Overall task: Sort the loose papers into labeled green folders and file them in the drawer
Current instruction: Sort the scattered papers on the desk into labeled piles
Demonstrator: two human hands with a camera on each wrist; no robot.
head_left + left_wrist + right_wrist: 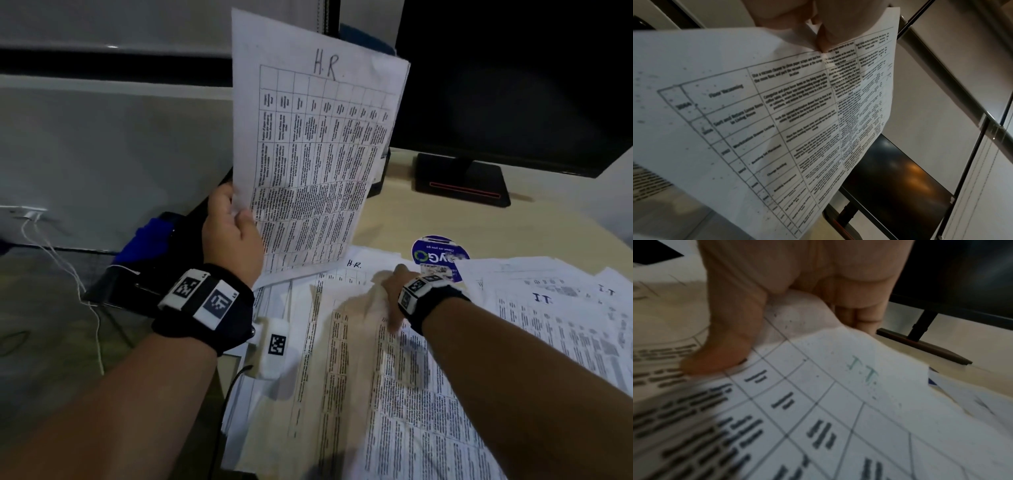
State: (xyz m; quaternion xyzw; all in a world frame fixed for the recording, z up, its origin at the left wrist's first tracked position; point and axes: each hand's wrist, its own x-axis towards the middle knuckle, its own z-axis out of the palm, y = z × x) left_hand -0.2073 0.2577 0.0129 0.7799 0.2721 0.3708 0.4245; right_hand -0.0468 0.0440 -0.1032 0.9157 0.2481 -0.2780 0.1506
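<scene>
Right hand (394, 294) pinches I.T. sheet (838, 394); left hand (233, 236) holds H.R. sheet (315, 154).

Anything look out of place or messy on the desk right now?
Yes. The loose papers lie overlapping and askew across the desk, H.R. and I.T. sheets mixed, partly covering a blue round sticker. The right hand is crumpling one sheet's corner. No green folders show.

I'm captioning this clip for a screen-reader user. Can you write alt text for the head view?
The left hand holds up a printed sheet marked "H.R." while the right hand pinches a sheet from the loose papers spread over a desk. A dark monitor stands behind.
</scene>
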